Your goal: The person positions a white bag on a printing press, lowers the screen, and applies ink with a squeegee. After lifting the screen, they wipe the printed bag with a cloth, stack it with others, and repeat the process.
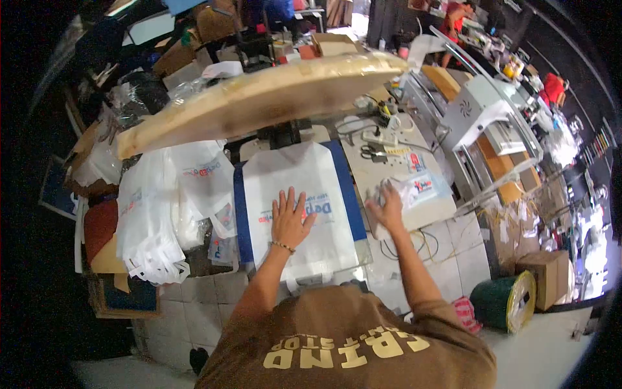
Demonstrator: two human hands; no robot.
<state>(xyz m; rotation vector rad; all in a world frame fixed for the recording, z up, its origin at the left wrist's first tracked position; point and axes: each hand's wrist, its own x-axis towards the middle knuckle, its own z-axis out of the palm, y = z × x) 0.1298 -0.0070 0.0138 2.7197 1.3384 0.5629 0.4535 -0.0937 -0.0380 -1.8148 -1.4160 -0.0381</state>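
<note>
A white bag (pixel 285 172) with blue and red print lies flat on a blue board (pixel 346 188). My left hand (pixel 291 220) rests palm down on it, fingers spread, beside the lettering. To the right, my right hand (pixel 387 209) is over the left edge of a pale worktop, thumb and fingers apart. Its fingertips are right at a crumpled, clear-and-white printed sheet (pixel 421 188). A pair of scissors (pixel 372 153) lies farther back on that worktop.
Left of the board hang stacked white printed bags (pixel 149 207). A long, tape-wrapped padded panel (pixel 272 97) spans the back. A white machine frame (pixel 476 107) stands at right, with a green spool (pixel 499 301) and cardboard box (pixel 544 275) below. People in red are farther back.
</note>
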